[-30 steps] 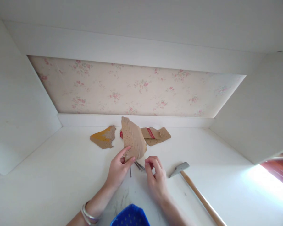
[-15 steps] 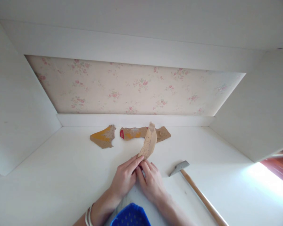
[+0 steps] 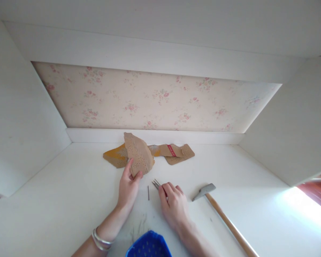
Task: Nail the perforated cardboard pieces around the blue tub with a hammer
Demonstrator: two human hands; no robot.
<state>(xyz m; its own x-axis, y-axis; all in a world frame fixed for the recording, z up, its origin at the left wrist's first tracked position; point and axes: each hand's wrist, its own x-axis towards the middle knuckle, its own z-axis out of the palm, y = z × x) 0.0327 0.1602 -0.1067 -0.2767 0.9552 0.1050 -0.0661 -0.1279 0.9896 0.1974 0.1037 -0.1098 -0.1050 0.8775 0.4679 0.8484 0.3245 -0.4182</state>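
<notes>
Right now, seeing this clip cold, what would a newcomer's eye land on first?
Probably the torn brown sheet in the left hand, near the middle of the picture. Next, perhaps the wooden-handled hammer lying to the right of the right hand, and the bright blue object cut off by the bottom edge.

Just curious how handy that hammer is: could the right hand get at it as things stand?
Probably yes: the hammer lies beside the right hand, with nothing visible between them. The hand seems to be holding thin metal pieces, though, so it may need freeing first.
</notes>
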